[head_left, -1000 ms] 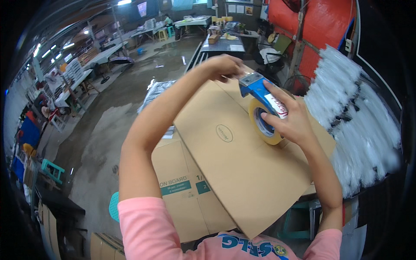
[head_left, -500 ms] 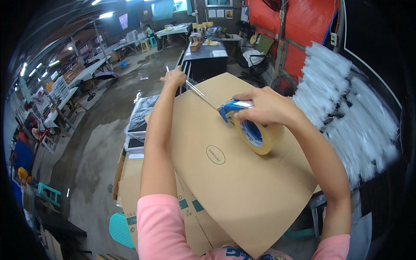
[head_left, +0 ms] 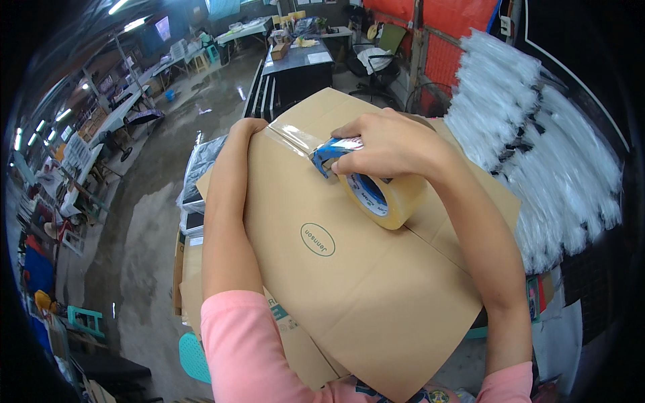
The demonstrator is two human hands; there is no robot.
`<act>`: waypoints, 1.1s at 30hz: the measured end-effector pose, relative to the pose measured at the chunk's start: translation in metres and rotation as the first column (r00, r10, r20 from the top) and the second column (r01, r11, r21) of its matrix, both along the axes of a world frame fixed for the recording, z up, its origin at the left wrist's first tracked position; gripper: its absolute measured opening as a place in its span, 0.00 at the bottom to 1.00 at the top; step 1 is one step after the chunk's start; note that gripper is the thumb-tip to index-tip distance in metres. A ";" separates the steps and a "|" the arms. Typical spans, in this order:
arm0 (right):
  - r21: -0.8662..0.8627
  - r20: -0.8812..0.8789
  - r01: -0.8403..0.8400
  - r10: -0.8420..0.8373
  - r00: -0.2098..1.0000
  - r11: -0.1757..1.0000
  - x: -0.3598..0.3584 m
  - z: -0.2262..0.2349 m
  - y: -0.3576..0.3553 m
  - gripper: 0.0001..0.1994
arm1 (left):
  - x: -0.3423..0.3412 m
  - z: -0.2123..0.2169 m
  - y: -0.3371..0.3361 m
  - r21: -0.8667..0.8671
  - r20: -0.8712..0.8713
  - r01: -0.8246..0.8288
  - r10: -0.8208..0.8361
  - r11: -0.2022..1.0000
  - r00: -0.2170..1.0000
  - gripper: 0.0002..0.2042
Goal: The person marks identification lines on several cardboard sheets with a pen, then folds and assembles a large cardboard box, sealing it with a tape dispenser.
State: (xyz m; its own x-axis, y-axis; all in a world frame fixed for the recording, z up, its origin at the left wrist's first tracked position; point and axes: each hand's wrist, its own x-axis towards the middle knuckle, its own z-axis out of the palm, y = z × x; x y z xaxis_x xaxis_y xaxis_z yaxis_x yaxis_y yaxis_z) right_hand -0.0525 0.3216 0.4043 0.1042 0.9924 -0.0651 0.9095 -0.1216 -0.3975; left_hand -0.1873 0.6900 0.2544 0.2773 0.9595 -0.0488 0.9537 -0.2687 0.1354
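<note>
At the centre of the view, a large brown cardboard box lies with its closed flaps facing up, held against the person's body and tilted away toward the far edge. 2 flaps meet along a seam that runs from the far left corner toward the near right.

Hand states:
1. Left hand reaches over the far edge of the box. The fingers curl out of sight behind the cardboard, so how far they are closed cannot be told; the hand presses where the clear tape strip begins.
2. Right hand is closed over a blue tape dispenser that carries a roll of tape. The roll rests on the cardboard, just past the taped stretch.

Step in hand: by the look of it, sealing the centre seam. Only a short length of tape is laid (from the far edge to the dispenser), so the job appears to be near its start, with most of the seam bare.

Next move, as a judgement: the dispenser needs drawing along the seam toward the near right while the left hand pins the tape end. The pull calls for steady downward pressure and a line that stays centred on the seam, or the tape may wrinkle or wander onto 1 flap.

Surroundings: white plastic bundles stacked to the right, a wet concrete floor to the left, a dark table beyond.
</note>
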 end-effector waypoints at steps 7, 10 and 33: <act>0.031 -0.007 -0.031 0.032 0.999 0.999 -0.006 -0.005 0.002 0.30 | -0.028 0.011 0.004 0.059 0.057 -0.097 0.094 0.993 0.994 0.28; 0.054 0.044 -0.015 0.012 0.999 0.998 0.007 -0.016 0.005 0.30 | 0.001 0.043 -0.028 0.101 0.117 0.128 -0.139 0.987 0.983 0.35; 0.276 -0.153 0.275 -0.240 0.958 0.921 0.066 -0.016 -0.379 0.34 | -0.003 0.008 -0.015 -0.396 0.564 0.465 -0.190 0.792 0.804 0.43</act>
State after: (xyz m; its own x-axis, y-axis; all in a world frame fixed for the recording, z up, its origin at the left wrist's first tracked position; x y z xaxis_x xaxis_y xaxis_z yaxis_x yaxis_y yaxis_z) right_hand 0.0136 -0.0572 0.3882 0.3680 0.9090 0.1956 0.8085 -0.2089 -0.5501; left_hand -0.1899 0.6749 0.2620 0.6869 0.6792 -0.2585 0.5911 -0.3152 0.7425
